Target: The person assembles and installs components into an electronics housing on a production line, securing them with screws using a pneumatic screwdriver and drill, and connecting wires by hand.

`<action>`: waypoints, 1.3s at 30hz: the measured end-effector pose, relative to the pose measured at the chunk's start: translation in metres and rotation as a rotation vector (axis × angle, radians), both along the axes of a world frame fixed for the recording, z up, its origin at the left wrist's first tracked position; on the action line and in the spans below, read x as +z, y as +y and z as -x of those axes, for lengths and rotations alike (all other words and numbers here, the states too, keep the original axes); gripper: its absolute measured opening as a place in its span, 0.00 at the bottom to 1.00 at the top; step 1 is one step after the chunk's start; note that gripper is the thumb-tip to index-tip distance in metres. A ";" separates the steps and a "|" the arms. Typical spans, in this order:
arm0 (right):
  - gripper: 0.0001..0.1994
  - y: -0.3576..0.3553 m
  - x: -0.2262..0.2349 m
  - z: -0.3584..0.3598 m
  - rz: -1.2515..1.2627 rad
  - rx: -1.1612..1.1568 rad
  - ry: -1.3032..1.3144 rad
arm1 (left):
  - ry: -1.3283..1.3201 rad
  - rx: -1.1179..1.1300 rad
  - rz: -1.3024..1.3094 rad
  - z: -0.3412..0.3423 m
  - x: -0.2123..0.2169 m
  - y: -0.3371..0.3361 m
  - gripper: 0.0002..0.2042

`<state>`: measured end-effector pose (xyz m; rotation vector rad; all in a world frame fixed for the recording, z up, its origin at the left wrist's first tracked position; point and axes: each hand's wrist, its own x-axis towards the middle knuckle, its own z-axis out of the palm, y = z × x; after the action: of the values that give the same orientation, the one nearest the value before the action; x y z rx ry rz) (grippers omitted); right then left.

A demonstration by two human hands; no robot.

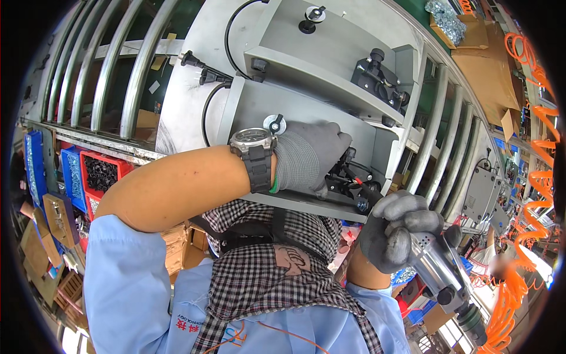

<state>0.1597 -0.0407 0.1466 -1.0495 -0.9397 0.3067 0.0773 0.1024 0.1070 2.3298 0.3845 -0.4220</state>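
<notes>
In the middle of the frame the left hand (309, 154), in a grey knit glove, lies curled with its fingers together on a small black part (348, 177) inside the grey metal cabinet (330, 76); whether it pinches the part or only presses on it, I cannot tell, because the glove hides the fingertips. A grey wristwatch (254, 154) sits on this wrist.

Lower right of the centre, the right hand (395, 227), in a darker glove, is closed tightly around the silver pneumatic screwdriver (439, 271). The front end of the tool points up and left to the black part, just under the lower edge of the cabinet — its tip seems to touch there, but the view is not clear.

The cabinet fills the upper middle, with black cables (206, 76) at its left side and a black clamp (380, 76) on a shelf at the upper right. It rests on metal rollers (106, 65). Red and blue bins (88, 171) stand at the left edge — an orange coiled hose (545, 177) hangs at the right edge.
</notes>
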 end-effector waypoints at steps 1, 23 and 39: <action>0.10 0.002 -0.001 -0.001 -0.056 0.000 -0.045 | -0.006 -0.001 0.000 -0.002 0.000 0.000 0.36; 0.32 0.030 -0.002 -0.024 0.089 0.421 -0.105 | -0.722 0.327 -0.297 -0.017 0.024 0.067 0.31; 0.15 0.035 0.010 -0.094 0.002 -0.092 0.084 | -0.254 -0.050 0.189 -0.087 -0.021 0.126 0.44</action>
<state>0.2538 -0.0057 0.1567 -1.0698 -0.8139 0.2734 0.1642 0.2280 0.0860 2.1774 0.1563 -0.1736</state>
